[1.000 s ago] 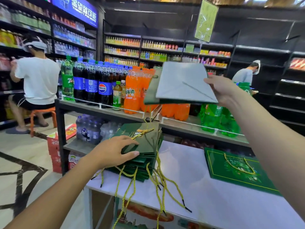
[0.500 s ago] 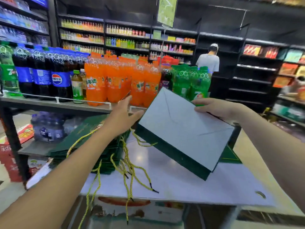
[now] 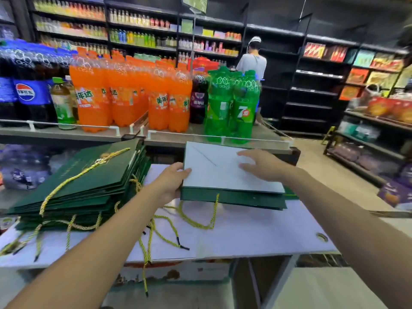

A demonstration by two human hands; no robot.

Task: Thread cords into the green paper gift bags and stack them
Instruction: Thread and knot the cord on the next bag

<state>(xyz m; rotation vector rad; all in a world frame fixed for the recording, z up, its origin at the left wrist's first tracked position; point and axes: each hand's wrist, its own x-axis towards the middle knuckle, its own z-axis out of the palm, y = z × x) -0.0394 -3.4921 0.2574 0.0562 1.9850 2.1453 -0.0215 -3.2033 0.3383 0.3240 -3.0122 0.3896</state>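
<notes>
A flat green gift bag (image 3: 223, 175), its grey-white underside up, lies on a second green bag on the right of the white table (image 3: 245, 230). My left hand (image 3: 171, 184) grips its left edge, thumb on top. My right hand (image 3: 260, 163) rests flat on its upper face with straight fingers. A yellow cord loop (image 3: 198, 217) hangs from the bag's near edge. A tall pile of green bags (image 3: 84, 181) with yellow cords sits on the left. Loose yellow cords (image 3: 160, 233) trail over the table's front edge.
A shelf (image 3: 89, 132) just behind the table carries large soda bottles (image 3: 160, 101), orange, green and dark. A cardboard box (image 3: 174, 273) sits under the table. A person (image 3: 252, 61) stands at far shelves. Low shelves line the aisle at right.
The bag came down from mid-air onto the bag on the table. My left hand left the pile and took the bag's left edge. My right hand now lies flat on top.
</notes>
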